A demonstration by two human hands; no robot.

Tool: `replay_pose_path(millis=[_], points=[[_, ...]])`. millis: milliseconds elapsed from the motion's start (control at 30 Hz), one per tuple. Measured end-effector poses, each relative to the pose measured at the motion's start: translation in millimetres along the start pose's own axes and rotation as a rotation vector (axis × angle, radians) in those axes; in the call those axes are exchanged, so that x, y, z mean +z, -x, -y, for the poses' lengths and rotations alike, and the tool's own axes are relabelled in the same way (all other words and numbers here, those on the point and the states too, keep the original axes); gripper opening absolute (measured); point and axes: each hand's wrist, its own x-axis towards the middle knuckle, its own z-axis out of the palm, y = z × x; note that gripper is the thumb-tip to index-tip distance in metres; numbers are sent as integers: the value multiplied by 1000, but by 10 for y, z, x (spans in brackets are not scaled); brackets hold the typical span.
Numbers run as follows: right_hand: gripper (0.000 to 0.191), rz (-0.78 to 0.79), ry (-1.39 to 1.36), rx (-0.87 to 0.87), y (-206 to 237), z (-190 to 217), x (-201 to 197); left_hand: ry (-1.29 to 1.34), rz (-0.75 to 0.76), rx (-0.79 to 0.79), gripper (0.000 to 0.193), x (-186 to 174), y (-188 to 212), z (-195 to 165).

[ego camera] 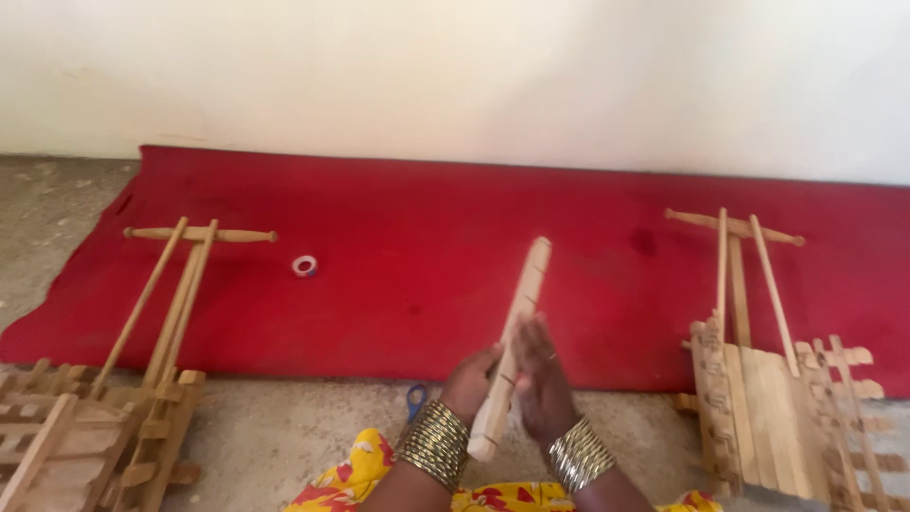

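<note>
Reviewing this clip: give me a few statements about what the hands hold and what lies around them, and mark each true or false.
1. Both hands grip one long wooden stick. True: the left hand and right hand press it between them.
2. The cloth on the floor is blue. False: it is red.
3. A small roll of tape lies on the cloth. True.
4. Only one wooden frame is in view. False: there is a left wooden frame and a right wooden frame.
5. Both wrists are bare. False: each wears stacked metal bangles.
</note>
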Motion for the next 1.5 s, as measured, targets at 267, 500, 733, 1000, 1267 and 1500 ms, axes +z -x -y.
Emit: replay_pose_path(millis=[267, 500, 733, 1000, 1267, 1500], points=[[74, 211, -339, -107, 191, 696, 211, 431, -173, 150, 46, -468, -43, -118], [77, 60, -84, 53, -122, -8, -38, 502, 159, -25, 33, 180, 43, 3], [75, 199, -407, -95, 195, 536, 163, 490, -55, 86, 38, -337, -98, -158], [77, 167, -102, -85, -4, 174, 33, 579, -149, 36, 39, 2, 74, -239], [82, 305, -206, -31, 135, 499, 69, 398, -141, 79, 40, -270, -16, -235], [80, 267, -134, -131, 66, 304, 146, 389, -158, -136, 39, -318, 20, -267]])
